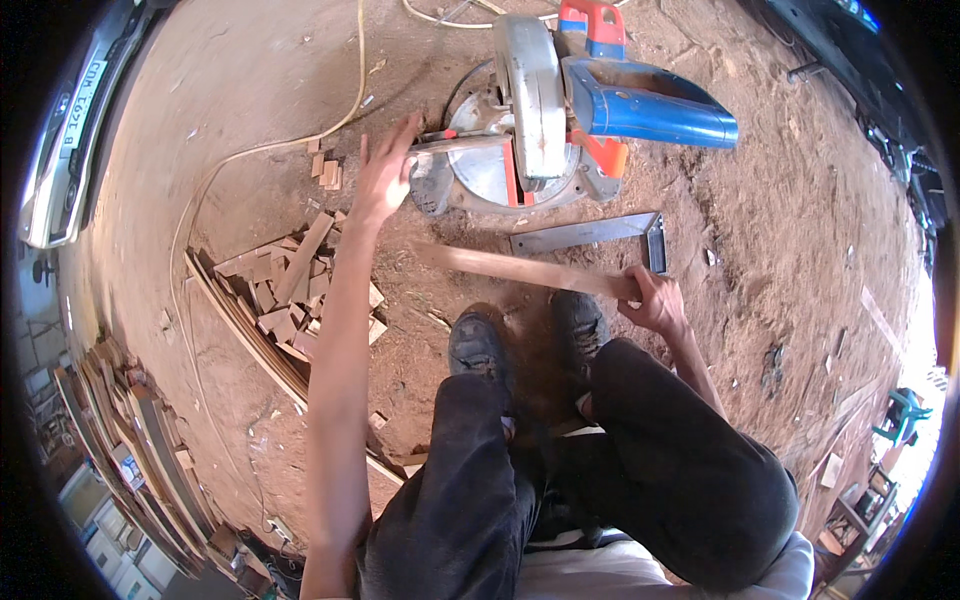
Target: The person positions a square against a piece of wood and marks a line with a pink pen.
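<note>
The wooden strip [535, 271] is gripped near its right end by the curled fingers of the right hand [656, 303], so that its length is left free between the shoes [478, 350] and the miter saw [530, 110]. The left hand [385, 178] is held beside the saw's left end, fingers extended; contact cannot be told. The metal square [585, 234] is laid nearby, presumably for easy reach

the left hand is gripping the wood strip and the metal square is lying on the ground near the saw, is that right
Not quite: the head view shows the right hand gripping the wood strip, not the left. The metal square is indeed lying on the ground near the saw.
</note>
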`<state>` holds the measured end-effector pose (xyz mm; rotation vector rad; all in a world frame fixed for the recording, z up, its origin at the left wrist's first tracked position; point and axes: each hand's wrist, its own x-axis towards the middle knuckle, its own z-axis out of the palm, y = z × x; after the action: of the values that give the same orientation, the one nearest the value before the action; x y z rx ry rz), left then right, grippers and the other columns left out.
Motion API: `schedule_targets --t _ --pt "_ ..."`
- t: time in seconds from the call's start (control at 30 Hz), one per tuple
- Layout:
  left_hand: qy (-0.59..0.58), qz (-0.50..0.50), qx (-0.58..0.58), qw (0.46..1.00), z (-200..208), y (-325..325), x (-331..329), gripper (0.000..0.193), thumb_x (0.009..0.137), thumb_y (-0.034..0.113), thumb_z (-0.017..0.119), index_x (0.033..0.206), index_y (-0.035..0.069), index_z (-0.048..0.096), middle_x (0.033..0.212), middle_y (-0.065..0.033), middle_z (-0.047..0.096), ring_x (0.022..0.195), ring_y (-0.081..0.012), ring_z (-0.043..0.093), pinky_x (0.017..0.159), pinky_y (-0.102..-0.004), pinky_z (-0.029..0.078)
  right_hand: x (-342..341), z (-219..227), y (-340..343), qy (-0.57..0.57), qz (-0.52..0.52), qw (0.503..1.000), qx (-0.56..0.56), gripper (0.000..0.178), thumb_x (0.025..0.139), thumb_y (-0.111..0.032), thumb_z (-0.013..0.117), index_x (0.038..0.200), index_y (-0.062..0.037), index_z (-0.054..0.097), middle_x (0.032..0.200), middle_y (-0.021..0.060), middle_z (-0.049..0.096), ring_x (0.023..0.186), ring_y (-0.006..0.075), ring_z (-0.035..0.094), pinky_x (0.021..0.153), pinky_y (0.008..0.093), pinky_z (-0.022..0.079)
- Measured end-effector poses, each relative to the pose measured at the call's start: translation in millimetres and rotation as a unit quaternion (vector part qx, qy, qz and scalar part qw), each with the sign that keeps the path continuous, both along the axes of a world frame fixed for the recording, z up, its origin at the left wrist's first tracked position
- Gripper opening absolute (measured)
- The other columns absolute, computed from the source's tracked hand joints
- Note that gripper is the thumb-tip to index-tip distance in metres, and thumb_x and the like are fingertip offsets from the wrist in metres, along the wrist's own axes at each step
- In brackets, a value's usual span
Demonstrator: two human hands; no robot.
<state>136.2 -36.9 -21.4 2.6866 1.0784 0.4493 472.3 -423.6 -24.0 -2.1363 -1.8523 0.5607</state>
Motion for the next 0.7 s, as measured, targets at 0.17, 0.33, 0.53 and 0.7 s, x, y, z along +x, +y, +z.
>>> schedule_targets --t 0.17,0.33,0.53,0.7 --pt "-0.186 0.080 -0.068 0.977 0 -34 -16 0.039 0.102 0.011 0.055 0.141 0.016 0.057 0.145 -0.0131 0.054 0.133 -0.0347 0.053 0.115 -0.0506 0.042 9 -9 0 0.000 -0.072 0.997 0.004 0.050 0.077 -0.030 0.084 0.113 -0.0125 0.055 0.087 0.0111 0.072 0.079 0.0316 0.073 0.067 0.0425 0.058" --pt "-0.238 0.107 -0.180 0.949 -17 -99 -13 0.038 0.100 0.010 0.060 0.138 0.010 0.059 0.138 -0.0126 0.059 0.126 -0.0275 0.057 0.104 -0.0397 0.047 -6 -19 2 0.029 -0.162 0.986 -0.010 0.052 0.075 -0.032 0.086 0.112 -0.0115 0.056 0.088 0.0117 0.072 0.080 0.0330 0.073 0.068 0.0434 0.057" --pt "-0.180 0.031 -0.126 0.975 -32 -140 21 0.051 0.094 0.013 0.067 0.143 0.019 0.054 0.144 -0.0089 0.053 0.133 -0.0331 0.050 0.114 -0.0499 0.038 -11 -28 -10 0.037 -0.193 0.980 -0.024 0.051 0.075 -0.030 0.085 0.114 -0.0120 0.056 0.091 0.0124 0.073 0.085 0.0337 0.073 0.071 0.0445 0.057" --pt "-0.094 0.038 -0.106 0.989 -29 -150 27 0.058 0.092 0.013 0.068 0.147 0.022 0.051 0.152 -0.0044 0.045 0.138 -0.0302 0.043 0.119 -0.0580 0.023 -12 -34 -30 0.048 -0.214 0.975 -0.024 0.053 0.076 -0.027 0.082 0.119 -0.0110 0.056 0.102 0.0152 0.074 0.093 0.0359 0.073 0.078 0.0464 0.058"
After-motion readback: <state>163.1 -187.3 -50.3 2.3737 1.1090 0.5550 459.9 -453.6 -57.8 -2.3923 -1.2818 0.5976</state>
